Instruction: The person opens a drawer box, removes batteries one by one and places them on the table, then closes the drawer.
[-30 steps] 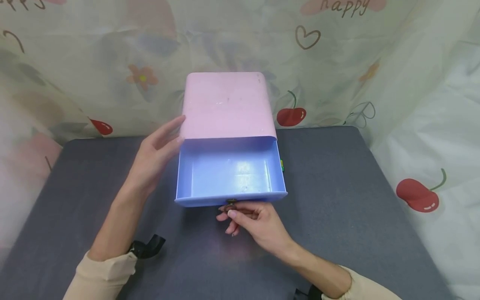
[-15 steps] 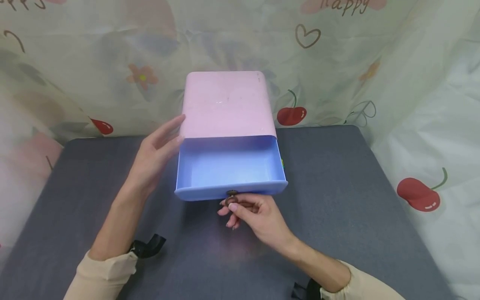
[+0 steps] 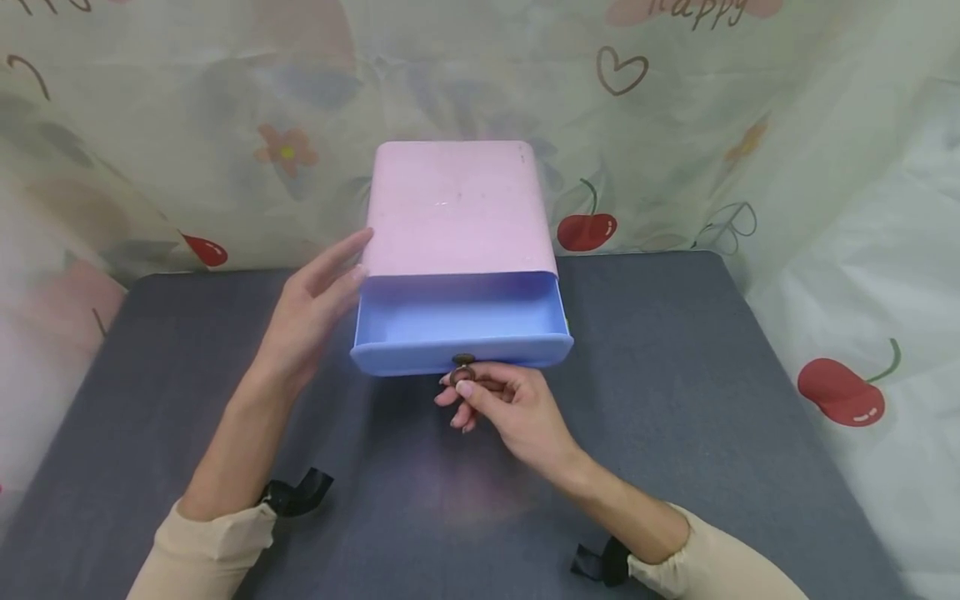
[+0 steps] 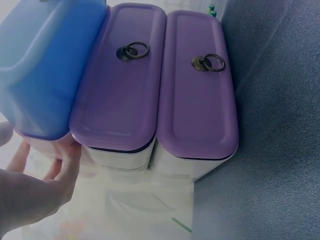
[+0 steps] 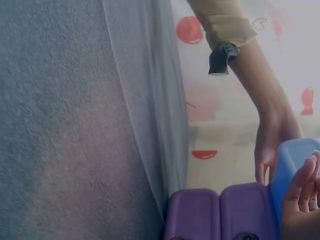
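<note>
A small drawer cabinet with a pink top (image 3: 457, 208) stands at the back of the table, its blue top drawer (image 3: 461, 356) partly pulled out, nothing showing inside. My right hand (image 3: 517, 412) pinches the dark ring pull (image 3: 462, 377) on that drawer's front between thumb and fingers. Against the cabinet's left side rest the fingertips of my left hand (image 3: 307, 312), fingers fairly straight. Below the blue drawer, two purple drawers (image 4: 120, 85) are closed, each with a bronze ring pull (image 4: 212, 62), as the left wrist view shows.
The dark grey table cloth (image 3: 645, 400) spreads around the cabinet. A printed curtain (image 3: 465, 75) hangs close behind it. A small green object (image 4: 212, 10) peeks out on the cabinet's far side. Black straps (image 3: 300, 492) hang at both wrists.
The blue drawer has slid partway back into the cabinet, its opening getting shorter. My right hand has moved forward with the ring pull, while my left hand stays at the cabinet's side.
</note>
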Demonstrator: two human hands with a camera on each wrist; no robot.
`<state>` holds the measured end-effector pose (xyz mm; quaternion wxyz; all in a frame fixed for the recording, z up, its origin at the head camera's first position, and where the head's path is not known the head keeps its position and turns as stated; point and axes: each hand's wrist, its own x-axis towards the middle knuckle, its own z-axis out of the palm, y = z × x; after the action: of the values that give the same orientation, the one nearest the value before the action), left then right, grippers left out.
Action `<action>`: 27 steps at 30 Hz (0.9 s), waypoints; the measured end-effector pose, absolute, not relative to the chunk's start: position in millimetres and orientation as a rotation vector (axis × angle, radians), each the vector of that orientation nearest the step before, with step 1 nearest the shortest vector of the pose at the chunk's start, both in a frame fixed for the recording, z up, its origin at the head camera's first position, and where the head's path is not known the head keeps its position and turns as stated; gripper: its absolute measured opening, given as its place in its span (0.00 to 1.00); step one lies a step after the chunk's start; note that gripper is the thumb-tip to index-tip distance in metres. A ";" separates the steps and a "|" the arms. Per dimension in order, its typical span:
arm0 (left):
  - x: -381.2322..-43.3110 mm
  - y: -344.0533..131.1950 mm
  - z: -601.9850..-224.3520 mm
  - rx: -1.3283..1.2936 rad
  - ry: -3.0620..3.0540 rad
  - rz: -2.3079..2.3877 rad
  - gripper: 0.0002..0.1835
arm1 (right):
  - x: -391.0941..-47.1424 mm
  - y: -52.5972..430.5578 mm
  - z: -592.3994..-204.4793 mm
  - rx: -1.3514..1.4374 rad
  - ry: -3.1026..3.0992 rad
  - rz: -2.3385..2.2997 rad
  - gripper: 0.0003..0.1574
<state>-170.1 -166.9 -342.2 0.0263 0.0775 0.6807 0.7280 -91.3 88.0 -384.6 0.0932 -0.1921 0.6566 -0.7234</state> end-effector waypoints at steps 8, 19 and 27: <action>-170.4 -167.6 -340.1 0.240 2.100 2.248 0.27 | -102.5 86.7 -383.2 -0.593 1.988 -2.145 0.12; -170.6 -166.2 -341.1 0.267 2.059 2.273 0.26 | -116.0 85.5 -380.5 -0.589 2.017 -2.144 0.12; -168.2 -165.2 -342.8 0.266 2.082 2.268 0.26 | -128.5 82.5 -379.7 -0.588 2.031 -2.129 0.13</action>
<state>-168.2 -165.2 -342.8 0.0256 0.0861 0.6735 0.7337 -128.5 82.5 -379.7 0.0703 -0.1954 0.6751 -0.7079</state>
